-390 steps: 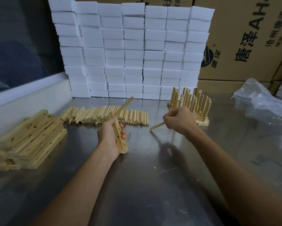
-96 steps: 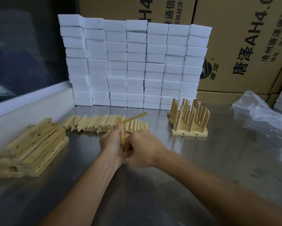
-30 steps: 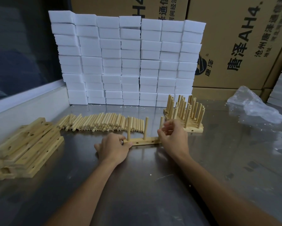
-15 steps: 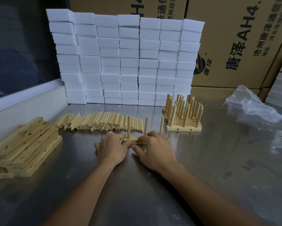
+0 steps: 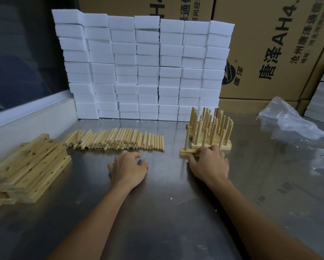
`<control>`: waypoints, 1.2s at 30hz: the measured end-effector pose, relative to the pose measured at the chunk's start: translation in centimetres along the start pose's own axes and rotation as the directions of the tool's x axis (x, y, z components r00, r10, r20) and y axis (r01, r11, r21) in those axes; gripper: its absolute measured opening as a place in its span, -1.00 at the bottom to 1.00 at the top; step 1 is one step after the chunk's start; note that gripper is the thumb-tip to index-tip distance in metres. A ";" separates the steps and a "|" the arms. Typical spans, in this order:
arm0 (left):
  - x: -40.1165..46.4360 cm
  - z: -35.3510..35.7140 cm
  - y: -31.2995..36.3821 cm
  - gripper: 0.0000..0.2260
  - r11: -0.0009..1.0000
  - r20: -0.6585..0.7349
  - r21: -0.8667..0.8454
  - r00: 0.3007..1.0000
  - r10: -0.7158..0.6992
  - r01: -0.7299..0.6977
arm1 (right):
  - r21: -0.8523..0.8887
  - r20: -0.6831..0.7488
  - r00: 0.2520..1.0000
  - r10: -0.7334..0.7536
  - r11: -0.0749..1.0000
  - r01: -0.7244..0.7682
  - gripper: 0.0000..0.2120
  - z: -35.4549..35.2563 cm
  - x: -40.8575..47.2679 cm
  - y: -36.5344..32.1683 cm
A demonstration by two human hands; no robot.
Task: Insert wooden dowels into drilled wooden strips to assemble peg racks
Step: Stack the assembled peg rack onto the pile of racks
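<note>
Steel table [image 5: 176, 212], right hand [image 5: 209, 164] holding peg rack [image 5: 187, 151] beside finished racks [image 5: 211, 132]

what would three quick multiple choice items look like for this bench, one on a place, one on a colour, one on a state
1. Where does the pile of drilled strips lie?
A. at the left edge of the table
B. on top of the foam blocks
C. inside the plastic bag

2. What colour are the stacked foam blocks?
A. black
B. white
C. green

3. What is the right hand doing?
A. lifting a carton
B. holding a loose dowel in the air
C. holding a finished rack at the front of the finished racks

Answers:
1 A, the strips sit far left, beside the loose dowels.
2 B, the whole wall of blocks is white.
3 C, its fingers grip the strip with upright pegs, while the left hand rests on the table holding nothing.
</note>
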State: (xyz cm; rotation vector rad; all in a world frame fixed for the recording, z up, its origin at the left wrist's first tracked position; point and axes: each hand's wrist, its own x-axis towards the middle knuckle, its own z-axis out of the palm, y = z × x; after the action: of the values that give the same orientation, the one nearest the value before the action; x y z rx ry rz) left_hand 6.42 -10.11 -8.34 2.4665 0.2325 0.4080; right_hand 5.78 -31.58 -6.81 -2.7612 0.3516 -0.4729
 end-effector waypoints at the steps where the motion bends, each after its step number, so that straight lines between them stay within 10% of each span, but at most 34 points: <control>1: 0.0 0.0 0.0 -0.69 1.000 0.000 -0.005 1.000 -0.001 0.001 | -0.009 -0.008 1.000 0.020 1.000 -0.020 -0.57 0.0 0.2 0.3; 18: -0.2 -0.1 0.0 -0.81 0.999 -0.014 -0.049 1.000 0.000 -0.001 | 0.053 -0.080 0.993 0.091 0.995 -0.087 -0.59 -0.1 1.0 1.5; 26: 0.2 -0.3 -0.1 -0.86 0.995 -0.008 -0.099 1.000 0.004 -0.005 | 0.167 -0.071 0.991 -0.115 0.978 0.126 -0.85 0.8 -0.4 -1.6; 36: 2.3 -5.5 -4.5 -0.60 0.902 -0.463 0.241 0.859 -0.217 0.358 | 0.202 -0.053 0.979 -0.197 0.958 0.204 -0.83 1.5 -0.7 -2.2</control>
State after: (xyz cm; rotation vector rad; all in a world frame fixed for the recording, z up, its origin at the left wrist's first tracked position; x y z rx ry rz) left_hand 6.39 -2.96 -6.35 2.5620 0.9127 0.8316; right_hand 6.11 -28.97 -7.62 -2.5988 0.0252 -0.5693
